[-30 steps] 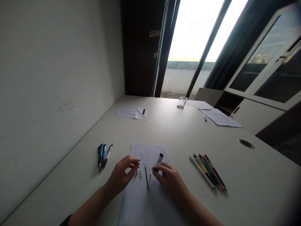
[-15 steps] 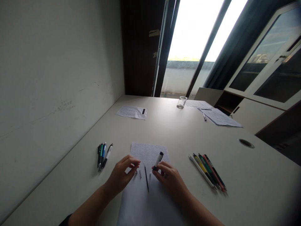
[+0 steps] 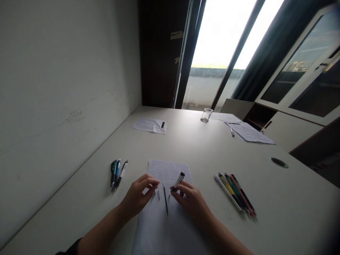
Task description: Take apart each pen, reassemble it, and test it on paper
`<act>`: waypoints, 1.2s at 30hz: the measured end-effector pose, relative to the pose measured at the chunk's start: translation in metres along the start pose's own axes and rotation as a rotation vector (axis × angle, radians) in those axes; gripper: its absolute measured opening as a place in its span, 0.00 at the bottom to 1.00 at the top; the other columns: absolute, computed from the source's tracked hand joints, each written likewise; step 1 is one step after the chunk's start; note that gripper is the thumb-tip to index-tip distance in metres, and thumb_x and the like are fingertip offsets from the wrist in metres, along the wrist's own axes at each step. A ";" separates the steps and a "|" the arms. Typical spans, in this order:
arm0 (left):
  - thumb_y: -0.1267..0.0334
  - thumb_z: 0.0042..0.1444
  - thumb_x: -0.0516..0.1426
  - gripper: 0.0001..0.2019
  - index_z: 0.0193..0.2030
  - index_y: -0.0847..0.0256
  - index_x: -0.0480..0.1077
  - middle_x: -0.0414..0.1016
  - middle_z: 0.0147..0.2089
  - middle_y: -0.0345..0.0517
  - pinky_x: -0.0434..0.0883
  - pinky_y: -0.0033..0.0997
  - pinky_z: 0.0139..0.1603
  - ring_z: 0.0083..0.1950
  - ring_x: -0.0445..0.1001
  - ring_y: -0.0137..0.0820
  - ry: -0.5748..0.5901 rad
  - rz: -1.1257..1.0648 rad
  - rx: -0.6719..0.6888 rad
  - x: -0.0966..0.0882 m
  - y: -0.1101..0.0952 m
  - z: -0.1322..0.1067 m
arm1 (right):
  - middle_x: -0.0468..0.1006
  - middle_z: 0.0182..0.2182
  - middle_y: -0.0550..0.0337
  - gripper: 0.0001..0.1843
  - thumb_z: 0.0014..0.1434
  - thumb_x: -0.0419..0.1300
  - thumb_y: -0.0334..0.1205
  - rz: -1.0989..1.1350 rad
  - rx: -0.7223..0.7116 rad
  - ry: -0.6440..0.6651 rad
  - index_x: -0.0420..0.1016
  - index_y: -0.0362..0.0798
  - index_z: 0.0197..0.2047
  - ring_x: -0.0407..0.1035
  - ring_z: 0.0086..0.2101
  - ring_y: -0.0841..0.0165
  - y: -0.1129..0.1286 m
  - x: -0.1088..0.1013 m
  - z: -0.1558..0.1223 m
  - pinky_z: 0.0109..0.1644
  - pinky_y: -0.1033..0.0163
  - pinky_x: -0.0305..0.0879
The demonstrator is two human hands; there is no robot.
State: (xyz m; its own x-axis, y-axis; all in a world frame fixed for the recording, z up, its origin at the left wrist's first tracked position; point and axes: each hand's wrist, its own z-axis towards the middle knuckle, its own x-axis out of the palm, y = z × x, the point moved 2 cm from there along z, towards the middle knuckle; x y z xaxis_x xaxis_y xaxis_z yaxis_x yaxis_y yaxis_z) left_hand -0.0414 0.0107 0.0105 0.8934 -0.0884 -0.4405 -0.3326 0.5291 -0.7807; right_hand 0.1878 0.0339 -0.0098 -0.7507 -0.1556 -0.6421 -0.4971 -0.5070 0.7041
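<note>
My right hand (image 3: 191, 201) pinches a white pen barrel with a black clip end (image 3: 179, 179), tilted upward over the sheet of paper (image 3: 170, 169). A thin dark pen refill (image 3: 165, 200) lies on that sheet between my hands. To its left are a small thin piece, perhaps a spring (image 3: 158, 195), and a tiny pen part (image 3: 154, 193) close to my left thumb. My left hand (image 3: 137, 194) hovers there with fingers loosely curved and a gap inside; nothing shows in its grasp.
Several pens (image 3: 116, 175) lie at the left, and another group of pens (image 3: 235, 193) at the right. Farther back are a crumpled paper (image 3: 150, 125), a glass jar (image 3: 206, 115), a stack of papers (image 3: 249, 132) and a single pen (image 3: 232, 131). A wall (image 3: 66, 88) borders the left side.
The right hand and pen barrel have shifted very slightly left. My left hand hardly differs, and the loose parts lie as before; the camera view has moved a little.
</note>
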 end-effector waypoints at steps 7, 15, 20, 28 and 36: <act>0.73 0.63 0.54 0.11 0.48 0.59 0.72 0.74 0.43 0.46 0.76 0.32 0.43 0.43 0.75 0.31 -0.001 -0.004 0.000 0.000 0.000 0.001 | 0.77 0.35 0.58 0.05 0.62 0.62 0.37 0.003 -0.027 -0.024 0.79 0.50 0.41 0.70 0.30 0.69 0.004 -0.002 0.001 0.34 0.66 0.67; 0.70 0.64 0.55 0.09 0.49 0.58 0.71 0.74 0.44 0.46 0.76 0.33 0.43 0.43 0.75 0.31 -0.015 -0.010 -0.018 0.000 0.001 0.000 | 0.73 0.34 0.59 0.02 0.62 0.59 0.35 -0.231 -0.111 -0.061 0.71 0.48 0.36 0.66 0.29 0.69 0.011 -0.007 -0.004 0.34 0.65 0.63; 0.67 0.63 0.58 0.14 0.55 0.57 0.68 0.74 0.45 0.47 0.77 0.34 0.41 0.43 0.75 0.32 -0.011 -0.095 0.012 -0.003 0.001 -0.001 | 0.73 0.33 0.57 0.04 0.61 0.57 0.31 -0.458 -0.232 -0.009 0.71 0.49 0.36 0.68 0.34 0.65 0.022 -0.006 -0.005 0.38 0.62 0.63; 0.67 0.60 0.62 0.13 0.51 0.57 0.73 0.74 0.42 0.47 0.76 0.30 0.39 0.40 0.74 0.31 0.025 -0.079 0.130 -0.005 -0.005 0.000 | 0.72 0.33 0.57 0.05 0.59 0.59 0.29 -0.615 -0.287 0.029 0.71 0.49 0.34 0.66 0.35 0.63 0.029 -0.008 -0.006 0.39 0.59 0.62; 0.68 0.63 0.56 0.05 0.45 0.62 0.71 0.72 0.38 0.45 0.76 0.28 0.34 0.34 0.76 0.28 -0.043 -0.140 -0.070 -0.006 -0.001 -0.002 | 0.75 0.35 0.56 0.04 0.67 0.56 0.36 -0.500 -0.236 -0.048 0.72 0.49 0.41 0.69 0.36 0.64 0.018 -0.013 -0.005 0.41 0.60 0.65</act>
State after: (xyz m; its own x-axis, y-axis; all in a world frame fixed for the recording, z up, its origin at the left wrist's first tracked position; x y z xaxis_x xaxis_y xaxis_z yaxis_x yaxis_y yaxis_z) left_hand -0.0468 0.0091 0.0126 0.9439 -0.1204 -0.3075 -0.2230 0.4543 -0.8625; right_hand 0.1904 0.0219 0.0096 -0.4699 0.1885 -0.8623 -0.6910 -0.6865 0.2265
